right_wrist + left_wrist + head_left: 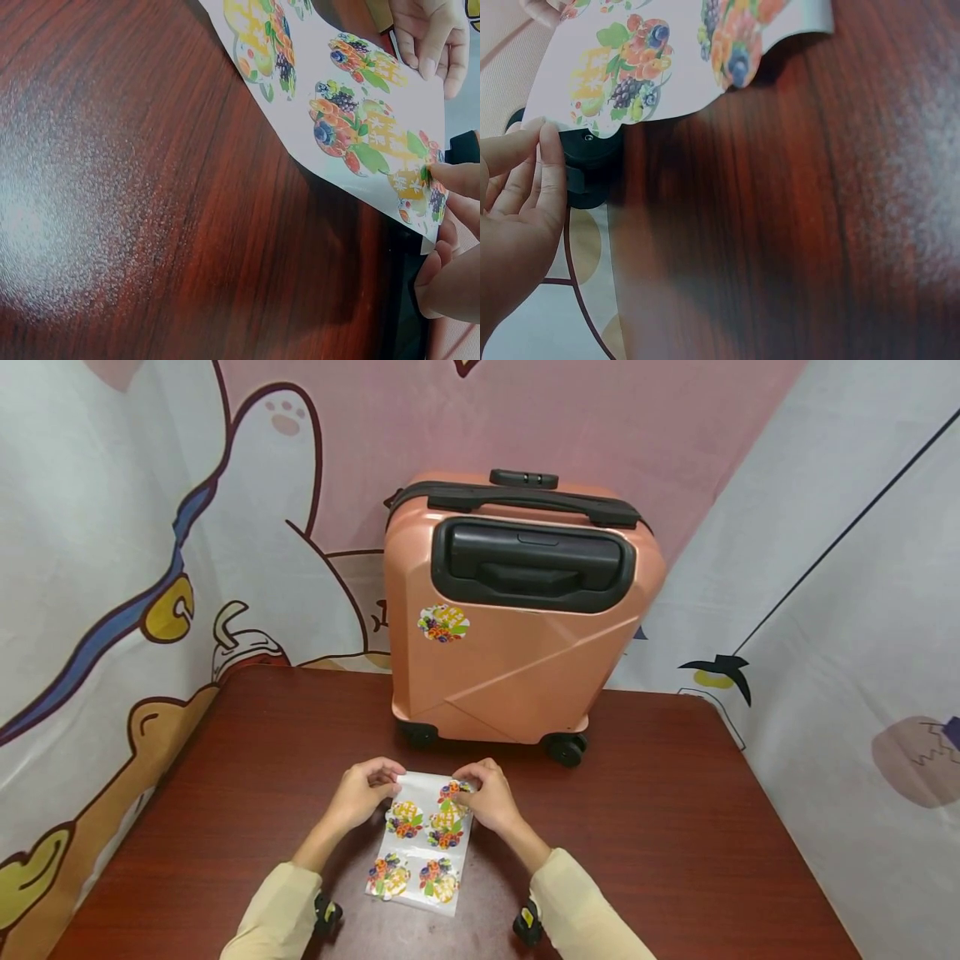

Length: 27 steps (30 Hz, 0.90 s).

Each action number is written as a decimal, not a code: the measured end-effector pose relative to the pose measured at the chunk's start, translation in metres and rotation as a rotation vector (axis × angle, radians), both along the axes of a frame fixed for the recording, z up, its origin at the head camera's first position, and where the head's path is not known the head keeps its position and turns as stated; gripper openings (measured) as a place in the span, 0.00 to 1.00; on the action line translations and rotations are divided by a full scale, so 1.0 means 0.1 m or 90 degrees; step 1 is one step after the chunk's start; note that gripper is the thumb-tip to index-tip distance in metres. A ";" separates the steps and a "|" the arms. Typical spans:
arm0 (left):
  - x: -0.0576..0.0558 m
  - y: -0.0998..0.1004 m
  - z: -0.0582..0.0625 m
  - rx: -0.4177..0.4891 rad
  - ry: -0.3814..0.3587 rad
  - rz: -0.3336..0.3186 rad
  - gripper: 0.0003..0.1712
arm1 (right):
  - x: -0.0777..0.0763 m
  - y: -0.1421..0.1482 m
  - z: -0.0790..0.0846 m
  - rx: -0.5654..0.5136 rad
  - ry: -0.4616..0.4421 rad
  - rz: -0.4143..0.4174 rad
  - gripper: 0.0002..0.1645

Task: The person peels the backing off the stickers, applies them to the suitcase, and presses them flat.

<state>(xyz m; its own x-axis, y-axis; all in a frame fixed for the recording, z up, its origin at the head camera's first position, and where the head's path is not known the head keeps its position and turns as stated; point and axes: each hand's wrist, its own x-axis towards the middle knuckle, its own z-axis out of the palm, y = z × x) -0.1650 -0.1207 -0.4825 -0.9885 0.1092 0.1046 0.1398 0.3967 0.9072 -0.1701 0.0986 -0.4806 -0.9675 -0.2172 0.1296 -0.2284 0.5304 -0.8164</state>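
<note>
Both hands hold a white sheet of fruit stickers [422,787] by its far corners, tilted above the table. My left hand [360,795] pinches the far left corner between thumb and fingertips. At the far right corner, my right hand [491,797] pinches the sheet, a fingertip lying on the top sticker [436,199]. That sticker overlaps the one below it. Several round stickers with fruit and yellow lettering show on the sheet. Behind the hands stands a pink hard-shell suitcase [510,677], with one such sticker [444,623] at its upper left.
The suitcase stands upright on black wheels [566,749] at the back of the dark red-brown wooden table [660,827]. Its black handle [532,564] is pushed in. Cloth printed with cartoons [270,527] hangs around the table's back and sides.
</note>
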 end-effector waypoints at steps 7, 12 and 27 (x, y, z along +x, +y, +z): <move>0.00 0.00 0.00 0.011 0.011 -0.003 0.10 | 0.01 0.00 0.02 -0.003 0.013 -0.005 0.10; -0.01 -0.01 0.00 0.023 0.025 -0.012 0.10 | 0.00 0.00 0.03 -0.014 0.035 -0.001 0.07; 0.00 -0.01 -0.02 -0.003 0.012 -0.007 0.10 | 0.03 0.01 0.06 -0.029 0.010 0.002 0.04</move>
<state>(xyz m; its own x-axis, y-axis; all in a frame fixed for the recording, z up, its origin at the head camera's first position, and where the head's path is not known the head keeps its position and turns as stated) -0.1653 -0.1220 -0.4850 -0.9850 0.1211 0.1232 0.1620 0.3990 0.9026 -0.1670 0.0997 -0.4749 -0.9647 -0.2137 0.1542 -0.2427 0.4923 -0.8359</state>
